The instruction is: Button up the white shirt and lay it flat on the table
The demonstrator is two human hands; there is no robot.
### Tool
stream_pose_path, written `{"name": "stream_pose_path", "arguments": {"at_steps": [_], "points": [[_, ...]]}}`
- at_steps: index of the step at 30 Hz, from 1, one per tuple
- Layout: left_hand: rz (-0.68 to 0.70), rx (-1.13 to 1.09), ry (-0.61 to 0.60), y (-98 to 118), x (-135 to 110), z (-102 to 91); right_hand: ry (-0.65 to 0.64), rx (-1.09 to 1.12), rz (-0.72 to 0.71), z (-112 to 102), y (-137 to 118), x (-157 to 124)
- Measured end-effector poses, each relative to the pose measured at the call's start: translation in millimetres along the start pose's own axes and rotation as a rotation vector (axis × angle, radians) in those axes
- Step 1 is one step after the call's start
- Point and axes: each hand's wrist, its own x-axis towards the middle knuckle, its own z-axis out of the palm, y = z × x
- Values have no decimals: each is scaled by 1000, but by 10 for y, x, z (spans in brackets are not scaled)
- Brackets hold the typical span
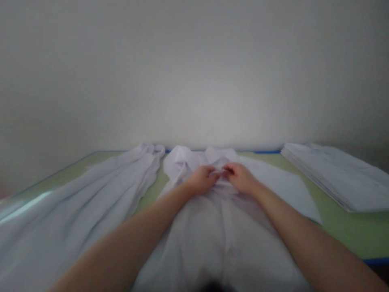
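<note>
A white garment [206,231] lies spread in front of me, its long lower part running towards my body and its far end bunched up. My left hand [204,179] pinches the gathered cloth near the middle. Close beside it, my right hand [239,177] grips the same cloth between thumb and fingers. The two hands nearly meet, fingertips facing each other. A white sleeve or flap [281,184] stretches out flat to the right. Blur hides the fine detail at the fingertips.
Another long white garment [100,194] lies in loose folds on the left. At the right is a neat stack of folded white cloth [343,174]. The green table top [340,231] has a blue edge, and a plain grey wall [194,73] rises behind it.
</note>
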Motion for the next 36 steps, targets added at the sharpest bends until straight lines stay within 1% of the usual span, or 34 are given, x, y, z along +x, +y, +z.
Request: {"name": "stream_pose_path", "arguments": {"at_steps": [5,14,17,22,26,28,33,34,36], "points": [[5,47,-6,33,-14,-5,32,-70,7,16,11,-12],[32,94,-19,64,-30,-33,3,-30,-11,41,43,-22],[41,82,-10,43,-20,-14,14,-63,-31,37,30,-33],[62,80,24,-23,-1,22,94,-138,-79,47,-1,-43],[85,64,31,-71,8,32,101,-147,-127,42,-10,-46],[119,44,66,-89,14,32,98,-138,-138,35,-19,-48],[190,-38,264,-90,6,26,98,-89,-120,25,-56,-49],[200,-71,279,-82,-1,23,95,-71,-119,24,-62,-48],[233,-115,242,-59,-16,14,85,-31,-124,21,-69,-48]]}}
